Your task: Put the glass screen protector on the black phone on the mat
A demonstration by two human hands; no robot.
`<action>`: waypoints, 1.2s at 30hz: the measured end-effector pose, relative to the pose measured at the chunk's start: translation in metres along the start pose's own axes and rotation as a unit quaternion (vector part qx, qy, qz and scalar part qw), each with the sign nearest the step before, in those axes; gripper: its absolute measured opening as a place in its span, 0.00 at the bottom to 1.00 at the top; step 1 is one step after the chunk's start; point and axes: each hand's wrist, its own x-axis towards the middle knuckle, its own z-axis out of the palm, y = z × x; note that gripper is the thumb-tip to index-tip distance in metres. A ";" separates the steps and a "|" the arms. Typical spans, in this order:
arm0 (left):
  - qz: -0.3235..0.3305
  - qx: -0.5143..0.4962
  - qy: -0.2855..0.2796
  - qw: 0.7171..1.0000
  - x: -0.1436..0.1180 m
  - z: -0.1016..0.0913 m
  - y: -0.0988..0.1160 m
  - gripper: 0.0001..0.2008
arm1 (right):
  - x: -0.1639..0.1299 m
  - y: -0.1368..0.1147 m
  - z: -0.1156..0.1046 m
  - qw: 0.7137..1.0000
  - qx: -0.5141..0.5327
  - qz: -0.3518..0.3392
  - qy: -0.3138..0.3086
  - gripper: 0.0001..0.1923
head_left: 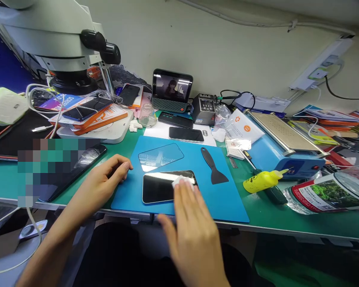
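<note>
Two hands on the blue mat — left hand loosely curled, empty, bracing at the edge. Right hand flat, fingers pressing a white wipe onto the phone — the mat likely stops it sliding.

A cream wall with a power strip backs the cluttered green workbench.

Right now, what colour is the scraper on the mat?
Black. The scraper lies on the blue mat, right of the phone; head view shows it best.
</note>
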 end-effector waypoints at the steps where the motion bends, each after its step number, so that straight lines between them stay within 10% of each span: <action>1: 0.003 -0.003 -0.002 1.000 0.000 0.000 0.000 0.19 | -0.001 -0.011 0.001 1.000 0.017 -0.018 0.004 0.33; 6: 0.013 -0.005 0.011 1.000 0.000 -0.001 0.001 0.19 | 0.001 -0.041 0.002 0.994 0.088 -0.059 0.013 0.33; 15: 0.001 -0.003 -0.003 1.000 0.000 -0.001 0.001 0.20 | -0.009 0.030 -0.013 1.000 -0.005 0.008 -0.006 0.26; 23: 0.007 -0.013 -0.007 1.000 0.002 -0.001 0.000 0.20 | 0.014 -0.044 0.008 0.995 0.087 -0.048 -0.004 0.32; 32: 0.006 0.007 -0.003 1.000 0.000 -0.002 0.002 0.20 | -0.004 0.034 -0.010 1.000 0.017 0.000 -0.011 0.25; 36: 0.005 0.006 -0.006 1.000 0.000 -0.002 0.000 0.19 | 0.019 0.013 0.006 0.999 0.011 0.025 -0.017 0.29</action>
